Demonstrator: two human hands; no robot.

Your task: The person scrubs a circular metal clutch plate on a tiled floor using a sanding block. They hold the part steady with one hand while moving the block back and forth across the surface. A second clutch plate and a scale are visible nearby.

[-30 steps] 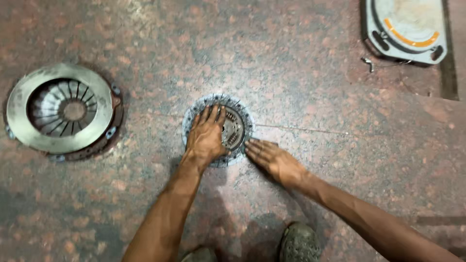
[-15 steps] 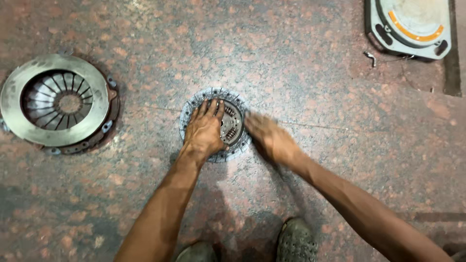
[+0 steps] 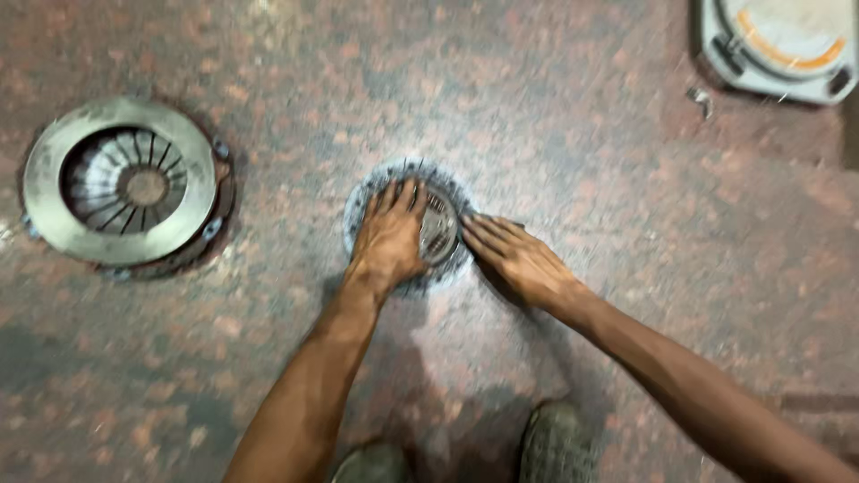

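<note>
A round grey clutch disc (image 3: 442, 192) lies flat on the reddish stone floor (image 3: 555, 116), straight ahead of me. My left hand (image 3: 390, 240) rests palm down on its left half, fingers spread over the metal hub. My right hand (image 3: 516, 258) lies flat at the disc's right rim, fingertips touching the edge. Much of the disc is covered by my left hand. Neither hand lifts it off the floor.
A large round clutch pressure plate (image 3: 121, 192) with spring fingers lies on the floor at the left. A grey device with an orange arc (image 3: 777, 43) sits at the top right, a small metal piece (image 3: 701, 98) beside it. My two shoes (image 3: 555, 447) show at the bottom.
My right hand has slid left from beside the disc to its right rim. My left hand stays pressed on the disc. The view has shifted slightly.
</note>
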